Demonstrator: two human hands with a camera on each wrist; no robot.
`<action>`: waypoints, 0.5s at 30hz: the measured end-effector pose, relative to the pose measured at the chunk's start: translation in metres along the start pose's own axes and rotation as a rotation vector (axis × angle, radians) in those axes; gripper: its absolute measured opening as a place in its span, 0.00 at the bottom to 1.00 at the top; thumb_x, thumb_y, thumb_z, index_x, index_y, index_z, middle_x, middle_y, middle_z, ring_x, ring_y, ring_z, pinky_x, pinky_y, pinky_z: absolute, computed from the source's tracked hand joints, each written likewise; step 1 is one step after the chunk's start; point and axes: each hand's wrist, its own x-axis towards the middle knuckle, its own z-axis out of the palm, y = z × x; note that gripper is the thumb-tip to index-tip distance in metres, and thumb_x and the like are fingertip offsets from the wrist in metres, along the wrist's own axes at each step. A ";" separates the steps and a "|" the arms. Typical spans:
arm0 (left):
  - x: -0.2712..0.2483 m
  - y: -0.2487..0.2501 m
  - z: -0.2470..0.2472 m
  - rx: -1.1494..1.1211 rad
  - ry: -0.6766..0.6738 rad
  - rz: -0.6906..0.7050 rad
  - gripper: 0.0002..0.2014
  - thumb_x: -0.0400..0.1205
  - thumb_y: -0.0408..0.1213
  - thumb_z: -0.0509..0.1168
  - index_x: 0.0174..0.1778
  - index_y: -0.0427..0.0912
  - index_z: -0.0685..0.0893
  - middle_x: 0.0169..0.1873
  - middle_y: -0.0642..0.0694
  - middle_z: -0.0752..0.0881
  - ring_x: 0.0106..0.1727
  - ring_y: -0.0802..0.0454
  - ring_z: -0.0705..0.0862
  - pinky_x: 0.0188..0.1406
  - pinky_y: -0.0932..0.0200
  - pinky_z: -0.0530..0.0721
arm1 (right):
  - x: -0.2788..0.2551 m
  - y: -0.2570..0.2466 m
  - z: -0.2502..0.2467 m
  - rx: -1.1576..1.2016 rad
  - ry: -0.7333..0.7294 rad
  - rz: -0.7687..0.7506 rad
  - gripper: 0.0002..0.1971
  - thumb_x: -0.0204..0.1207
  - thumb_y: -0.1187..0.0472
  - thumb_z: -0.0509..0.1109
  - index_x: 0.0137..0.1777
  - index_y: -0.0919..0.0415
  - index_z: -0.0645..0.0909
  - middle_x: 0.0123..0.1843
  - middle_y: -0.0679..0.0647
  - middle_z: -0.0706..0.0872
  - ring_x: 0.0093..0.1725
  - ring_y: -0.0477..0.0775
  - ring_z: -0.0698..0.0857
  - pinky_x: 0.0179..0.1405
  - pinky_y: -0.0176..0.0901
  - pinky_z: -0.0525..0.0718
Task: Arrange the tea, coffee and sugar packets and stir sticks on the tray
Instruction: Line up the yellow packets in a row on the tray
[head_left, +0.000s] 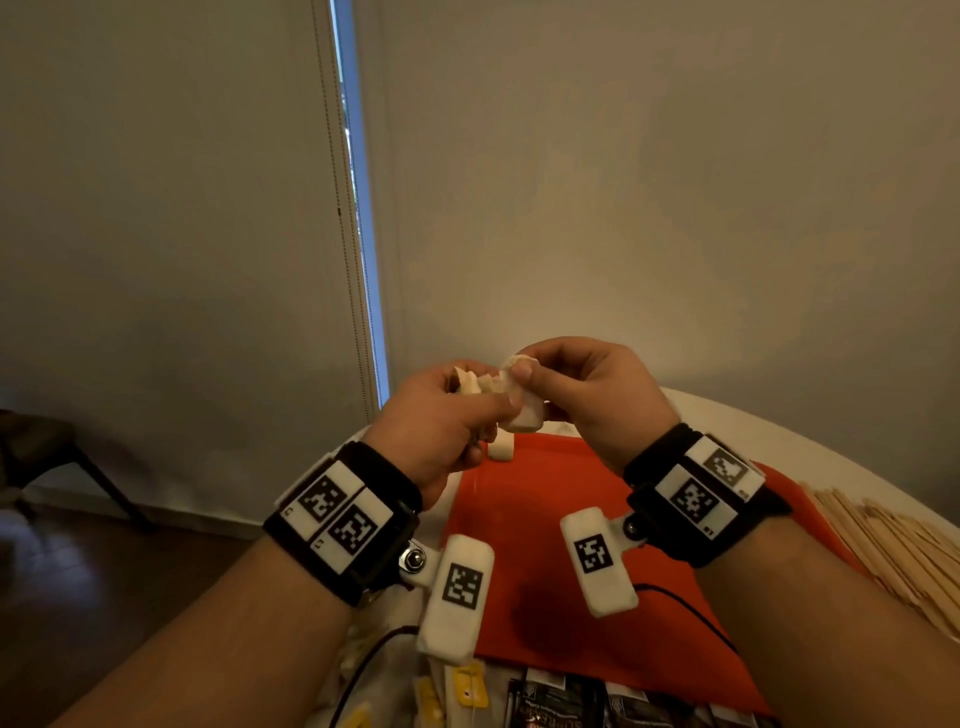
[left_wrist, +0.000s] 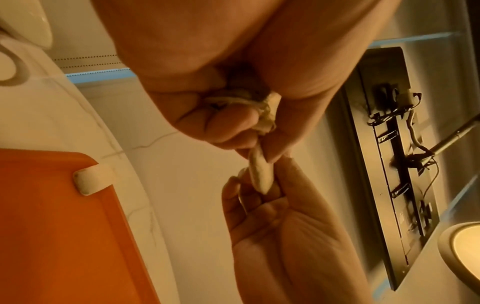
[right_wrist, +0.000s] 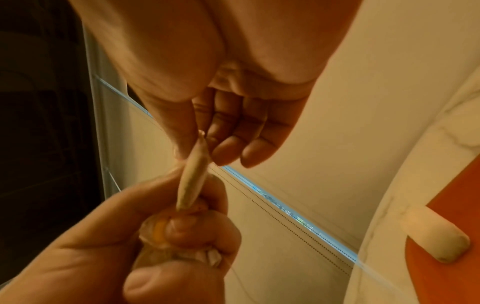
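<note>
A: We see a white marbled counter (head_left: 810, 441) carrying an orange tray (head_left: 545, 545), with wooden stir sticks (head_left: 883, 551) lying right of it and dark coffee packets (head_left: 566, 701) at its near edge.

B: Above the tray's far end, our left hand (head_left: 436, 421) clutches a bunch of pale packets (head_left: 475, 384). Our right hand (head_left: 587, 395) pinches one white packet (head_left: 519, 410) from that bunch. One more white packet (head_left: 500, 448) lies at the tray's far rim.
</note>
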 end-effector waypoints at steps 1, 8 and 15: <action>0.001 -0.001 -0.001 0.012 0.009 0.000 0.07 0.80 0.27 0.75 0.50 0.41 0.86 0.34 0.42 0.83 0.30 0.54 0.78 0.23 0.62 0.74 | -0.001 0.000 0.001 0.016 -0.004 0.013 0.09 0.80 0.61 0.76 0.57 0.62 0.88 0.48 0.60 0.94 0.46 0.58 0.94 0.46 0.50 0.93; 0.008 -0.004 -0.010 -0.056 0.116 -0.049 0.09 0.80 0.28 0.75 0.51 0.43 0.85 0.33 0.46 0.86 0.28 0.57 0.81 0.22 0.62 0.76 | -0.002 0.006 0.004 0.075 -0.054 0.125 0.18 0.76 0.74 0.77 0.62 0.60 0.81 0.47 0.63 0.93 0.50 0.64 0.93 0.53 0.59 0.92; 0.012 0.001 -0.023 -0.233 0.229 -0.119 0.03 0.82 0.33 0.72 0.47 0.41 0.83 0.34 0.46 0.85 0.28 0.55 0.81 0.21 0.62 0.79 | 0.030 0.056 0.005 0.045 0.102 0.425 0.12 0.72 0.78 0.79 0.43 0.64 0.80 0.31 0.62 0.86 0.28 0.55 0.88 0.35 0.50 0.88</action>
